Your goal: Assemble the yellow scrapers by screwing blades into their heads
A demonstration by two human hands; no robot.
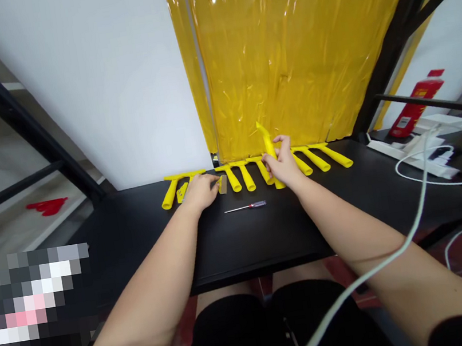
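Held piece: one yellow tool (269, 145), smooth and glossy, slim and bent at its far end, wider at its near end; it stands tilted, far end leaning left, above the black table (246, 246), before the yellow curtain (304, 58). Your right hand (284, 164) pinches its shaft, thumb at the left side. Your left hand (202, 191) lies farther left, fingers bent, tips at a small tan piece (223, 184); whether they grip it, cannot tell.

Count: seven similar yellow T-shaped pieces (320, 161) in plain or partial view along the far edge, tubular handles pointing near; one more yellow part (182, 192) is partly covered by your left hand. One screwdriver (256, 205), clear purplish handle to the right. One red bottle (418, 104), far right.
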